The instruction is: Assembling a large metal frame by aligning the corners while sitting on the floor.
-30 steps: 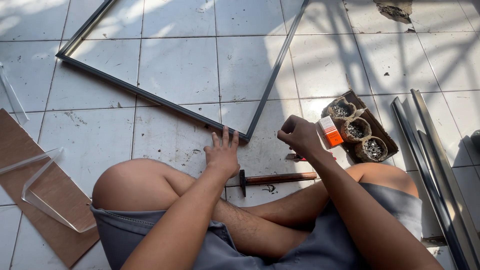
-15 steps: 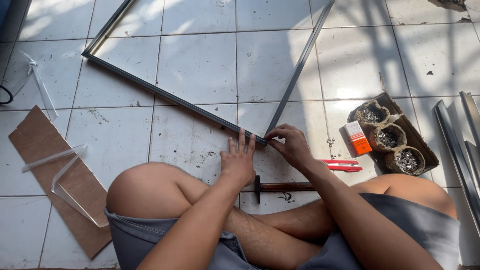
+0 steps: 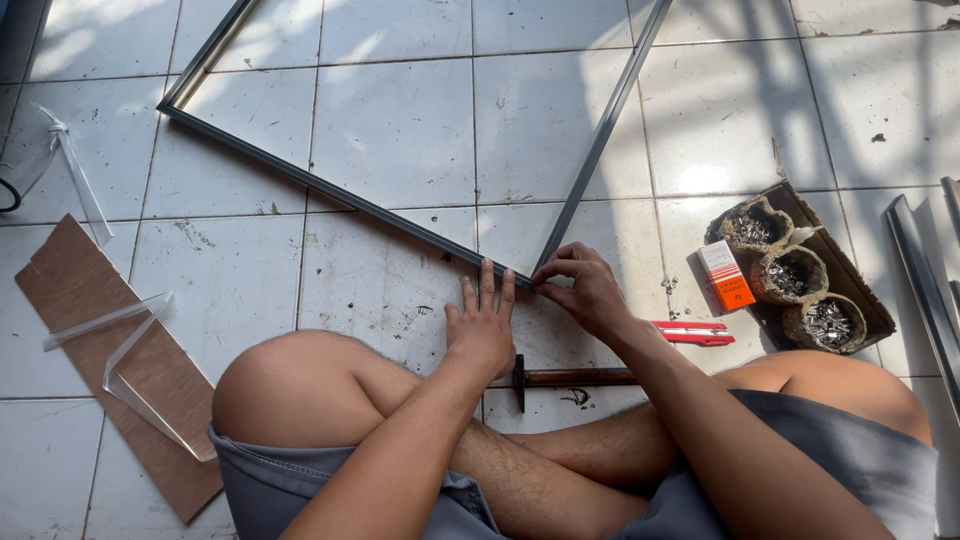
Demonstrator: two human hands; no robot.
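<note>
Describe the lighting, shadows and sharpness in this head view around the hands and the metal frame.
Head view: hard sunlight falls on the tiled floor, with bright glare patches near the top and right; soft streaked shadows cross the upper right tiles; the metal frame, left hand and right hand at its corner look sharp, with no obvious motion blur.

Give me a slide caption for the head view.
Both hands, left hand and right hand, meet at the metal frame corner.
</note>
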